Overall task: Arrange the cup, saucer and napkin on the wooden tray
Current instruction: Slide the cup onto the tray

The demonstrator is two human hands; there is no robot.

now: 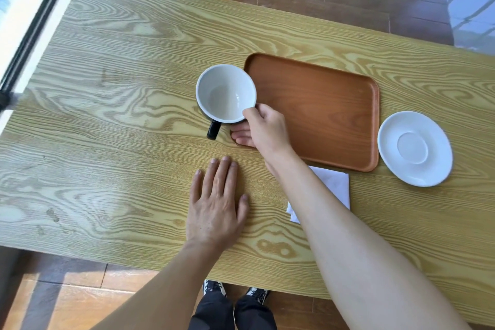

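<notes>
An empty cup [225, 92], white inside and black outside with a black handle, is tilted at the left end of the wooden tray [321, 110]. My right hand [263, 127] grips its near rim, thumb on the rim and fingers under it. The tray is bare. A white saucer [414, 148] lies on the table just right of the tray. A white folded napkin [336, 185] lies in front of the tray, partly hidden under my right forearm. My left hand [217, 206] rests flat on the table, fingers spread, holding nothing.
The light wooden table [120, 115] stretches wide to the left of the cup. Its near edge runs just above my shoes [235, 289]. A window frame [32, 29] borders the far left, and wooden floor lies beyond the table's far edge.
</notes>
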